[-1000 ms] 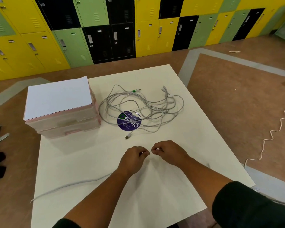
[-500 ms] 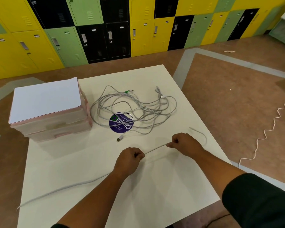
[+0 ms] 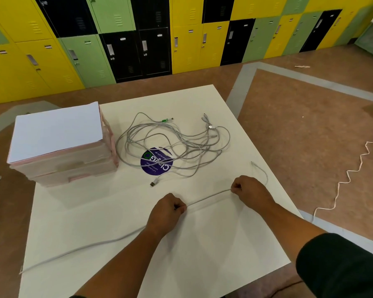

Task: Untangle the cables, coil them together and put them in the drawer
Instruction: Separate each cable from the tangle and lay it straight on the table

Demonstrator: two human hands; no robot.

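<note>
One grey cable [image 3: 207, 197] is stretched taut between my two fists near the front of the white table [image 3: 99, 222]. My left hand [image 3: 166, 211] grips it at the middle; its long tail runs back left to the table's corner. My right hand [image 3: 249, 189] grips it farther right, and the short free end curls up behind that hand. A tangle of grey cables [image 3: 172, 145] lies beyond the hands, partly over a purple round sticker [image 3: 156, 161]. A pink-and-clear drawer unit [image 3: 60, 145] with its drawers closed stands at the table's left.
Yellow, green and black lockers [image 3: 138, 39] line the far wall. A white zigzag cord [image 3: 351, 175] lies on the brown floor to the right. Dark objects sit at the left edge on the floor.
My hands, together a second ago, have drawn apart. The right hand slid right along the cable, so a straight length now spans between them.
</note>
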